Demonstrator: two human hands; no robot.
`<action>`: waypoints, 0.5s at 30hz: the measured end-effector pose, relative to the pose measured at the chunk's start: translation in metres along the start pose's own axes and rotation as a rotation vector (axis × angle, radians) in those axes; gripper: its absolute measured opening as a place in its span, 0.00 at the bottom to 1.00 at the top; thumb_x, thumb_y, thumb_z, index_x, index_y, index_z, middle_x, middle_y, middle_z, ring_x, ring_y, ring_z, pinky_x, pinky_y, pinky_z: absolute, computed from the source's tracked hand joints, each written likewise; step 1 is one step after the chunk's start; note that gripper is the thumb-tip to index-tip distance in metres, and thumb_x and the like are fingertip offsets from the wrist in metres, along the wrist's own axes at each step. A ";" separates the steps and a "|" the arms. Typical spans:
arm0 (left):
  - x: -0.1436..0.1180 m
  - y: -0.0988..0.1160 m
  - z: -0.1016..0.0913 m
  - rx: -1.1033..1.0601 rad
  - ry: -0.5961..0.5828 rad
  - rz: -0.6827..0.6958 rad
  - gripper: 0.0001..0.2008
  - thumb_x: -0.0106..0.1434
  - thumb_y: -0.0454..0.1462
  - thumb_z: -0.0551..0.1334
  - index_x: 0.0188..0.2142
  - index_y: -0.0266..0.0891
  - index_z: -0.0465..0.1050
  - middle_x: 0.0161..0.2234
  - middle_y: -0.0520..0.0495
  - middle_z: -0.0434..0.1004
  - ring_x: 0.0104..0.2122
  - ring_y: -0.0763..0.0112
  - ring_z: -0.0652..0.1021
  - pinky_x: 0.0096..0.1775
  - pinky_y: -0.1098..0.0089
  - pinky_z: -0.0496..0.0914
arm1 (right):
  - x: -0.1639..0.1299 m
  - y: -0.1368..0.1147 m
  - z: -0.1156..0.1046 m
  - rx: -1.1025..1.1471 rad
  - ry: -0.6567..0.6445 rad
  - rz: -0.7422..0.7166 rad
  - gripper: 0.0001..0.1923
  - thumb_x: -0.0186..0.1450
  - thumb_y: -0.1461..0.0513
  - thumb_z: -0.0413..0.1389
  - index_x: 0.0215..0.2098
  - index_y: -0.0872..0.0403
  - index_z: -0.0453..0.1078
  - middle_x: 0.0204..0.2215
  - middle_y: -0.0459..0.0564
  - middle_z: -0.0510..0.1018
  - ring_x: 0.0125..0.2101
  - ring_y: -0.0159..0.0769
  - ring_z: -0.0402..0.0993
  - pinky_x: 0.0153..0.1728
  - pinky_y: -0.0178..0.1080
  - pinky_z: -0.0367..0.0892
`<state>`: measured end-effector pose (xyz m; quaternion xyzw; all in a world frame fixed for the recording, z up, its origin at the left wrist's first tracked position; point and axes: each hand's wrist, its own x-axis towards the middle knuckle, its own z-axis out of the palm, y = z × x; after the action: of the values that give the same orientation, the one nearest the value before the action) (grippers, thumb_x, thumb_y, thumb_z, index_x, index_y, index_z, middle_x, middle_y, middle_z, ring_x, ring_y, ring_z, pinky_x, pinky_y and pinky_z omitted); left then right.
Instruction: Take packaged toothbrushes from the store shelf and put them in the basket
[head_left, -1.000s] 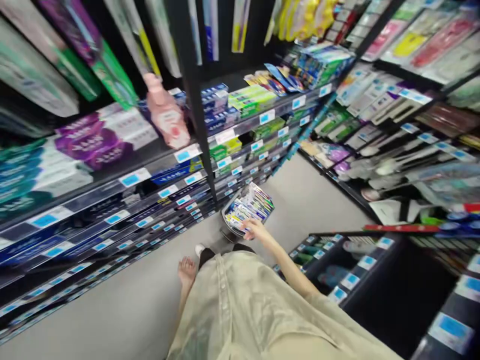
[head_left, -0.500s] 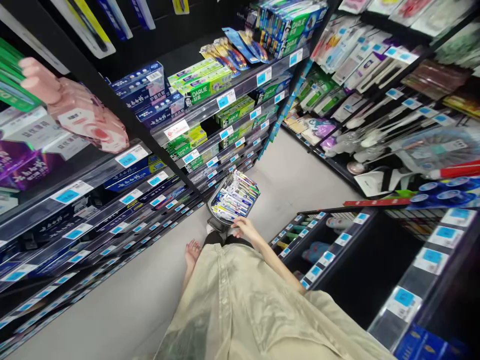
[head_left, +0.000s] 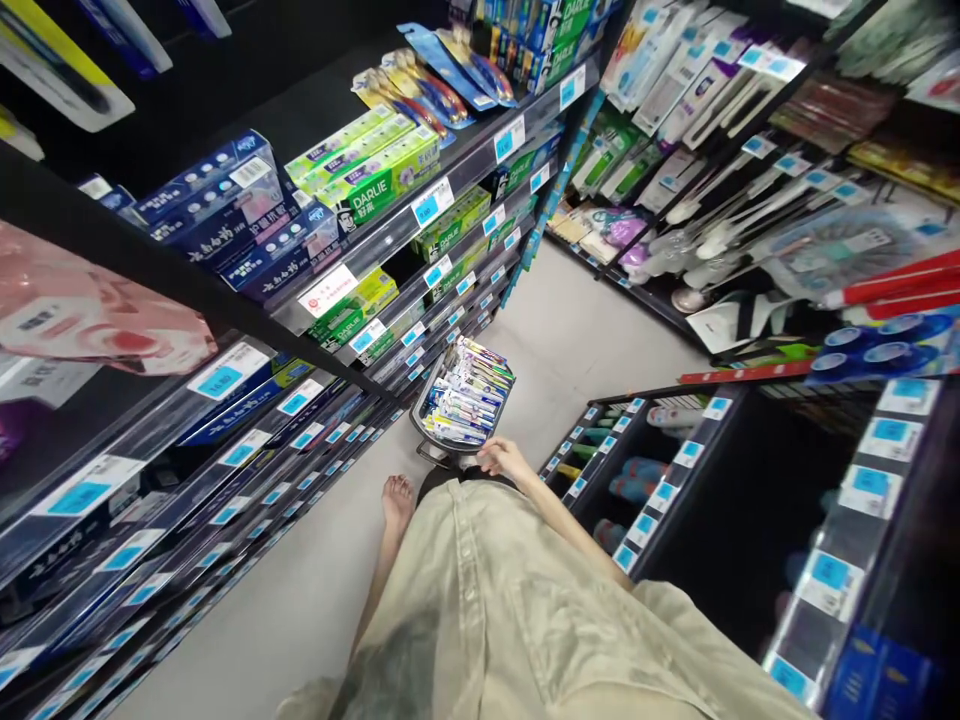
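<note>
A pale grey floor [head_left: 585, 340] is running down the aisle between black shelving. A dark basket [head_left: 463, 405] packed with small boxed goods is sitting low over that floor; whether it is actually touching it cannot be told. On the left, the top shelf [head_left: 450, 160] is carrying green toothpaste boxes [head_left: 371, 170] lying flat beside dark blue boxes [head_left: 225, 215], with blister packs [head_left: 435, 85] lying further along. The shelf below [head_left: 390, 320] is holding more green boxes [head_left: 352, 310]. Blue price tags [head_left: 431, 200] are lining every shelf edge. On the right, a low shelf unit [head_left: 675, 470] is holding bottles [head_left: 637, 475] lying on their sides.
</note>
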<state>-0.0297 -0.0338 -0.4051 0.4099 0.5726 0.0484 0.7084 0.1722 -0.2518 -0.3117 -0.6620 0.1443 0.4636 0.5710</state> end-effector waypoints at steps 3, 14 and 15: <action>0.020 0.014 0.008 -0.121 0.029 -0.028 0.17 0.73 0.50 0.57 0.37 0.39 0.69 0.36 0.49 0.73 0.33 0.70 0.74 0.37 0.66 0.72 | 0.008 -0.008 0.003 0.008 0.020 -0.003 0.05 0.62 0.62 0.59 0.36 0.53 0.68 0.34 0.48 0.84 0.23 0.30 0.80 0.19 0.28 0.70; 0.053 0.046 0.022 -0.120 0.078 -0.055 0.16 0.69 0.49 0.62 0.35 0.39 0.69 0.34 0.50 0.74 0.33 0.69 0.75 0.38 0.65 0.71 | 0.048 -0.041 0.004 -0.004 0.054 -0.018 0.06 0.63 0.60 0.57 0.39 0.52 0.69 0.36 0.48 0.84 0.24 0.29 0.80 0.19 0.27 0.69; 0.055 0.047 0.026 -0.090 0.079 -0.057 0.16 0.68 0.49 0.62 0.34 0.39 0.69 0.33 0.49 0.74 0.33 0.69 0.75 0.38 0.65 0.71 | 0.054 -0.039 -0.001 -0.010 0.079 -0.006 0.05 0.64 0.61 0.57 0.39 0.52 0.69 0.36 0.48 0.84 0.23 0.29 0.80 0.19 0.26 0.69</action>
<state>0.0302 0.0131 -0.4171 0.3591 0.6088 0.0701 0.7039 0.2294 -0.2224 -0.3289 -0.6832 0.1624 0.4359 0.5629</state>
